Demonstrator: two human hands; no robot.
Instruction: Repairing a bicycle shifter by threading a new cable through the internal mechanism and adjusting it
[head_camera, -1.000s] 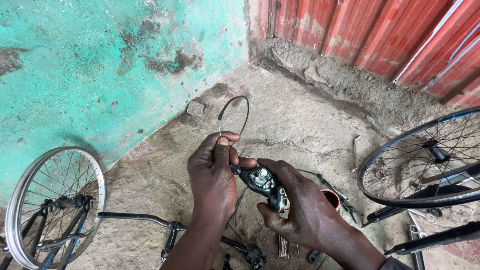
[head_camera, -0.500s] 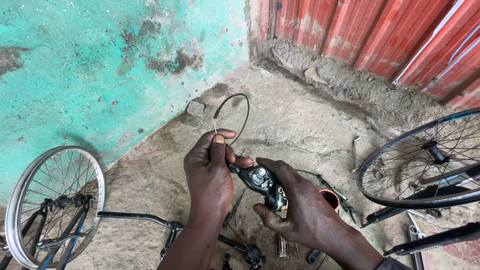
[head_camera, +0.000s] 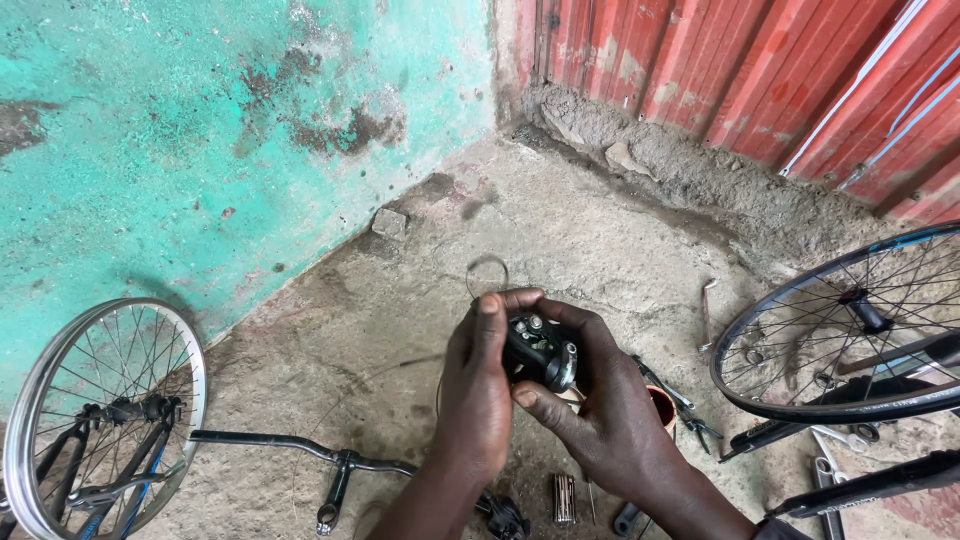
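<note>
Rough concrete floor (head_camera: 600, 220) by turquoise wall | centre frame: left hand (head_camera: 478, 395), right hand (head_camera: 590, 415) both clamped round small black metal bicycle shifter (head_camera: 540, 350), steadying it | thin wire loop (head_camera: 487, 275) poking above

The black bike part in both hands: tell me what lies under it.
Under the black part, a reddish cup and pliers show on the concrete floor. The left hand and right hand cover the ground directly beneath.
</note>
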